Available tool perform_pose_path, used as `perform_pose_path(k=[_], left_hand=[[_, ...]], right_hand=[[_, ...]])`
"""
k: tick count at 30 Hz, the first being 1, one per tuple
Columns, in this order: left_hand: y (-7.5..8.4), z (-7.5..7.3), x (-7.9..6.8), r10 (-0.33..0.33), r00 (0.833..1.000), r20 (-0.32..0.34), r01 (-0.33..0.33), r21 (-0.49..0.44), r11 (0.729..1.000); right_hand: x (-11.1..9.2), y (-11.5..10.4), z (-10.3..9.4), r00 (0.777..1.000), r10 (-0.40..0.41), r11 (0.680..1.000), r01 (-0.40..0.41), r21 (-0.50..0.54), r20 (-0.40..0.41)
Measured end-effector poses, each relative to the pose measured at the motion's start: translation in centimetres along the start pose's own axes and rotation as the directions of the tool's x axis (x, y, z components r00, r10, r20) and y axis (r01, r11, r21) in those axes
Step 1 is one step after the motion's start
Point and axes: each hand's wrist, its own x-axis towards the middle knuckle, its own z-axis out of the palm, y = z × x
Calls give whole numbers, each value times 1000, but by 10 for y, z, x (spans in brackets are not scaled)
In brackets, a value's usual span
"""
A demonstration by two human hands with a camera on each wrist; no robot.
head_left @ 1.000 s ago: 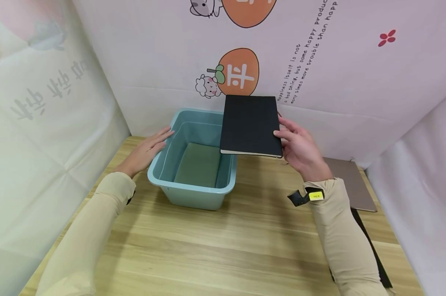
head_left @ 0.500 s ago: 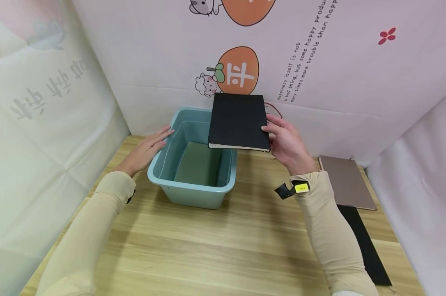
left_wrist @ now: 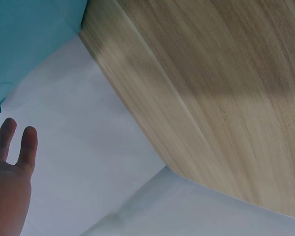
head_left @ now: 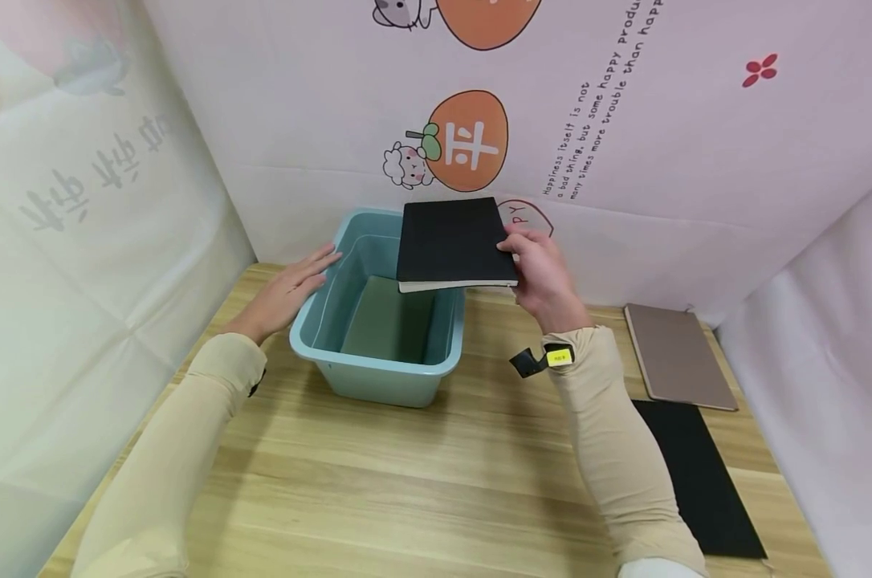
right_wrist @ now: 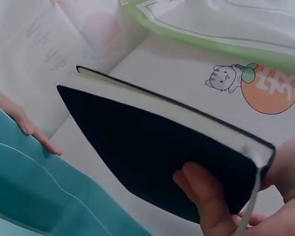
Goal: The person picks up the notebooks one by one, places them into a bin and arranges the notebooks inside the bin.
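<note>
My right hand (head_left: 546, 277) pinches a black notebook (head_left: 452, 242) by its right edge, thumb on top and fingers beneath. The notebook hangs over the right back part of a blue plastic bin (head_left: 378, 385). In the right wrist view the pages and a pale ribbon (right_wrist: 255, 196) show along one side of the black notebook (right_wrist: 137, 147). My left hand (head_left: 284, 299) rests with straight fingers on the bin's left rim. A dull green flat item (head_left: 385, 317) lies on the bin's floor, partly shaded by the notebook.
On the wooden table (head_left: 407, 498) at the right lie a taupe notebook (head_left: 678, 353) and a flat black item (head_left: 703, 482), partly covered by my right sleeve. White printed cloth (head_left: 299, 96) stands behind and on both sides of the table.
My right hand has carried the black notebook leftward, farther over the bin, and tilted it a little. More of the black item on the table shows. My left hand has stayed put.
</note>
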Motion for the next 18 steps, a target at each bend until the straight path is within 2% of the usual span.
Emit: perform_pose_path(k=[8, 15, 18], left_hand=[[0, -1, 0, 6, 1000, 0, -6, -12, 1000], [-1, 0, 1, 0, 1000, -4, 0, -6, 1000], [-2, -1, 1, 3, 1000, 0, -3, -4, 1000]], right_hand=[[0, 8, 12, 997, -56, 998, 56, -4, -56], [3, 18, 32, 984, -91, 996, 85, -41, -156], [5, 24, 40, 979, -108, 994, 103, -34, -172]])
